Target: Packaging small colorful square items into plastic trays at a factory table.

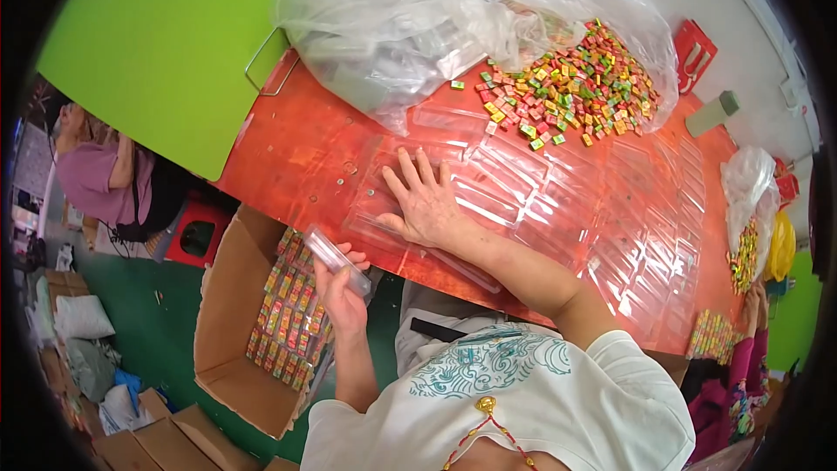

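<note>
My left hand [343, 298] is closed around a narrow clear plastic case [331, 255], just off the table's front edge. My right hand [429, 208] lies with fingers spread, palm down, on clear plastic trays at the table's near left. More of these clear trays [641, 253] cover the red table [301, 157] to the right. Beyond them is a heap of small wrapped blocks [575, 92] in red, yellow and green, spilling from a large clear plastic bag [375, 35].
An open cardboard box [228, 296] with rows of packed colourful blocks [289, 314] stands below left. A green board [157, 44] with a metal handle is at the upper left. A person in purple [94, 173] sits beyond it. Another person's hand [755, 305] is at the far right.
</note>
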### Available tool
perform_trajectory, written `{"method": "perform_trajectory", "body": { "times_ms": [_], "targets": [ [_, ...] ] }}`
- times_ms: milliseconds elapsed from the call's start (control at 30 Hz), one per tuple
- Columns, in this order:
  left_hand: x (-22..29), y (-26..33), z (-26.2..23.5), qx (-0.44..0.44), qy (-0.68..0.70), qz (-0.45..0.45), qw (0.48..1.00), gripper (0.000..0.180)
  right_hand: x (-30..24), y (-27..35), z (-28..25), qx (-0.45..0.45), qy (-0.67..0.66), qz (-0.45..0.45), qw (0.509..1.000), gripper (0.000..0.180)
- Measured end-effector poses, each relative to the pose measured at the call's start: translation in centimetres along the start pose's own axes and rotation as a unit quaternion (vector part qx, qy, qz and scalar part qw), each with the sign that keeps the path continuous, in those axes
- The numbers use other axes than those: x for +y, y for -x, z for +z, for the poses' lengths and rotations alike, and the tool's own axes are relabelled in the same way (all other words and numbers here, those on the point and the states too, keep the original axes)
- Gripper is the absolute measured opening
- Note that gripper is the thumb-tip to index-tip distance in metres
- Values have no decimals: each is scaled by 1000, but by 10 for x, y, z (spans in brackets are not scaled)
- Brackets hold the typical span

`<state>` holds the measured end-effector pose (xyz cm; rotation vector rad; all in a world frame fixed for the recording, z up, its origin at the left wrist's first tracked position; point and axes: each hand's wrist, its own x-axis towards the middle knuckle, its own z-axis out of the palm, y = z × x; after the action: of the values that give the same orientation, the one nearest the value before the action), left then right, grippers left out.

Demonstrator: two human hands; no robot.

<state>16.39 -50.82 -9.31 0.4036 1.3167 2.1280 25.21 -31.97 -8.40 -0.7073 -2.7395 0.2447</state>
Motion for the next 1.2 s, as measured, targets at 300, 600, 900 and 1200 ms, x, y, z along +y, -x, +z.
{"method": "perform_trajectory", "body": {
  "times_ms": [300, 600, 900, 1200],
  "targets": [
    [-4, -3, -1, -40, -23, -62, 997, 42, 21, -9, -5, 42, 17, -5, 999, 70],
    [-2, -5, 3, 30, 27, -25, 999, 40, -15, 15, -23, 56, -3, -120, 991, 54],
    [-13, -4, -7, 15, 71, -36, 997, 40, -22, 27, 1, 70, -16, -156, 985, 38],
    [-7, -6, -15, 87, 80, 32, 993, 44, -48, 28, -11, 70, -33, -179, 981, 41]
  ]
}}
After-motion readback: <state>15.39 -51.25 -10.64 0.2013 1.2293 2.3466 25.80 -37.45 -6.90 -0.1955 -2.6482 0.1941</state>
